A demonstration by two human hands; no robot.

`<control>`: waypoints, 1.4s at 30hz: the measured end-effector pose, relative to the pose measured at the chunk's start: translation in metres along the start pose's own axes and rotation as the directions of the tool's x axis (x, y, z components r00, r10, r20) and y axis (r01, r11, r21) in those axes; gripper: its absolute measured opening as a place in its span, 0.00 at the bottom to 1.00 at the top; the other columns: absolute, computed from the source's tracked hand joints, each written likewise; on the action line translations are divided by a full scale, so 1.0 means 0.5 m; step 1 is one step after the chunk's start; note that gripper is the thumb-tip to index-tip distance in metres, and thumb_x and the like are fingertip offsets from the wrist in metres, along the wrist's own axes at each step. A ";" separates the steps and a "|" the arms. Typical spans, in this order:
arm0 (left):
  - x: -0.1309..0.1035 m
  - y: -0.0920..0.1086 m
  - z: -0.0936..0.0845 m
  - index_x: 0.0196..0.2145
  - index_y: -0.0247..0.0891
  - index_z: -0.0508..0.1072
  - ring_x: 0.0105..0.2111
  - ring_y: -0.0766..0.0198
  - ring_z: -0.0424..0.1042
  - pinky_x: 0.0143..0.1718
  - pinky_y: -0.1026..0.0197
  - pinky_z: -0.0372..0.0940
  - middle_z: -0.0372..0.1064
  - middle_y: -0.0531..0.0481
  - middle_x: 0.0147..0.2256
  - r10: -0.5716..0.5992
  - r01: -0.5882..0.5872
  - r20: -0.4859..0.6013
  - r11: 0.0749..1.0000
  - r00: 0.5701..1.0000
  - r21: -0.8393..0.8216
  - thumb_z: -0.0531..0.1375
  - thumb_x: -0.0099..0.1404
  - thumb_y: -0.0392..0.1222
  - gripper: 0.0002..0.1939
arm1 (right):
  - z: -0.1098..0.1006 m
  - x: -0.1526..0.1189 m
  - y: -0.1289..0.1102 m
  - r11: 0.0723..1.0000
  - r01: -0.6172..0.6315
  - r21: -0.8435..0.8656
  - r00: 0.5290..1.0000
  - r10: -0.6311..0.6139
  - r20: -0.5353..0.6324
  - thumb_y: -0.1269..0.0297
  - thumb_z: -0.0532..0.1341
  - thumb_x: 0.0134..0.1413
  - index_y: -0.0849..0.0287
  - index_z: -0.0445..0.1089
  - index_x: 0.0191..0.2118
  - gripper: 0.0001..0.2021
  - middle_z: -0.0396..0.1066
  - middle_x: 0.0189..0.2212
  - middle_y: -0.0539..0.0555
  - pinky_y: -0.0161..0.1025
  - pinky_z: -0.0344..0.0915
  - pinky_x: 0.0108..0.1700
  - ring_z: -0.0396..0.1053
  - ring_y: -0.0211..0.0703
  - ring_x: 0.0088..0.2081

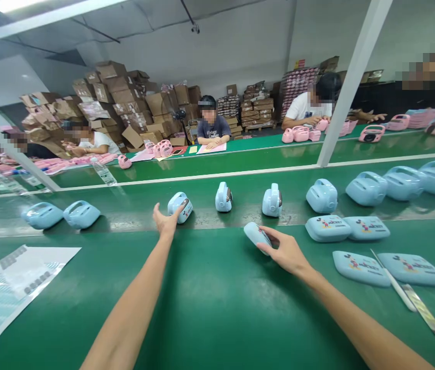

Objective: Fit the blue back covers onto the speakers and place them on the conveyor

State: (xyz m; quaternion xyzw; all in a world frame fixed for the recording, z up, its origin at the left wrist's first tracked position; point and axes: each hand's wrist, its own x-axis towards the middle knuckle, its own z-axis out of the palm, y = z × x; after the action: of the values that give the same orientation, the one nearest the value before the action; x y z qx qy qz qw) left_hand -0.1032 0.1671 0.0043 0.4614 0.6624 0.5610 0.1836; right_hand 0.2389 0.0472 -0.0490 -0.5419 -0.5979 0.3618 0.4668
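My left hand (166,222) is at a blue handled case (180,205) on the belt, thumb and fingers apart, with the fingertips reaching its right side. My right hand (282,249) grips a blue rounded piece (256,237) by its right end, tilted above the green table (209,308). Two more handled cases, one (223,198) and another (272,200), stand between and beyond my hands. Flat blue pieces with a printed mouse figure, such as this one (327,227), lie to the right of my right hand.
More blue cases (366,188) line the belt at right, two (81,214) at left. A white pen-like tool (394,282) and a metallic strip (424,310) lie at right, printed sheets (20,277) at left. People work across the line beyond a white post (350,77).
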 end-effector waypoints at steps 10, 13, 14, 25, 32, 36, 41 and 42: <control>-0.357 0.071 0.087 0.30 0.36 0.82 0.31 0.59 0.74 0.36 0.60 0.68 0.79 0.48 0.29 0.044 0.176 0.729 0.959 0.683 -0.223 0.71 0.51 0.54 0.18 | 0.033 -0.077 -0.002 0.846 -0.202 0.494 0.979 0.175 0.101 0.52 0.76 0.42 0.53 0.70 0.61 0.38 0.78 0.52 0.61 0.53 0.76 0.53 0.78 0.58 0.51; -0.386 0.090 0.102 0.32 0.37 0.83 0.33 0.58 0.76 0.40 0.59 0.69 0.80 0.47 0.32 0.052 0.236 0.790 0.940 0.611 -0.245 0.71 0.52 0.52 0.16 | 0.035 -0.078 0.001 0.823 -0.196 0.533 0.980 0.176 0.089 0.53 0.77 0.39 0.53 0.72 0.58 0.37 0.78 0.51 0.60 0.55 0.75 0.53 0.78 0.59 0.51; -0.386 0.094 0.103 0.33 0.37 0.83 0.34 0.58 0.76 0.41 0.59 0.69 0.81 0.47 0.33 0.049 0.257 0.796 0.933 0.603 -0.252 0.72 0.52 0.51 0.15 | 0.035 -0.076 0.002 0.817 -0.193 0.543 0.981 0.179 0.080 0.54 0.77 0.39 0.53 0.73 0.58 0.36 0.79 0.51 0.60 0.55 0.75 0.54 0.78 0.59 0.51; -0.386 0.075 0.108 0.31 0.36 0.85 0.31 0.61 0.73 0.36 0.62 0.67 0.80 0.47 0.29 -0.080 0.469 0.733 0.813 0.675 -0.344 0.72 0.51 0.58 0.21 | 0.058 -0.079 0.008 0.783 -0.175 0.596 0.984 0.163 0.074 0.60 0.78 0.38 0.53 0.74 0.55 0.34 0.78 0.53 0.59 0.54 0.73 0.57 0.77 0.56 0.52; -0.406 0.082 0.107 0.32 0.36 0.85 0.33 0.60 0.75 0.37 0.62 0.68 0.81 0.46 0.31 -0.111 0.514 0.716 0.772 0.689 -0.375 0.77 0.45 0.52 0.20 | 0.064 -0.086 0.000 0.765 -0.194 0.614 0.978 0.201 0.059 0.61 0.79 0.35 0.54 0.74 0.56 0.37 0.78 0.53 0.58 0.55 0.70 0.60 0.76 0.56 0.54; -0.405 0.077 0.108 0.30 0.36 0.84 0.29 0.62 0.74 0.35 0.62 0.69 0.81 0.46 0.30 -0.138 0.529 0.689 0.750 0.712 -0.397 0.76 0.44 0.56 0.22 | 0.060 -0.085 -0.009 0.741 -0.208 0.639 0.975 0.206 0.079 0.59 0.78 0.37 0.54 0.76 0.55 0.34 0.80 0.50 0.57 0.54 0.71 0.59 0.77 0.56 0.53; -0.366 0.068 0.098 0.34 0.36 0.84 0.28 0.61 0.75 0.32 0.61 0.70 0.80 0.45 0.29 -0.135 0.491 0.641 0.765 0.755 -0.417 0.74 0.47 0.61 0.26 | 0.028 -0.068 -0.016 0.623 -0.276 0.732 0.949 0.297 0.105 0.55 0.75 0.43 0.54 0.71 0.60 0.36 0.82 0.42 0.56 0.51 0.76 0.50 0.80 0.54 0.46; -0.356 0.067 0.093 0.34 0.37 0.84 0.29 0.62 0.75 0.33 0.61 0.70 0.80 0.46 0.30 -0.123 0.466 0.624 0.778 0.771 -0.422 0.74 0.47 0.60 0.25 | 0.017 -0.063 -0.016 0.601 -0.306 0.738 0.939 0.319 0.130 0.55 0.74 0.44 0.54 0.70 0.60 0.35 0.82 0.42 0.56 0.50 0.76 0.50 0.80 0.54 0.46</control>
State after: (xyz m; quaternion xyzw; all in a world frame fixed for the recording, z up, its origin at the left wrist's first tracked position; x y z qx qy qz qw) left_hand 0.0360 0.0465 -0.0279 0.4166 0.4519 0.5279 0.5861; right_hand 0.2277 0.0158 -0.0494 -0.4001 -0.2880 0.6469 0.5818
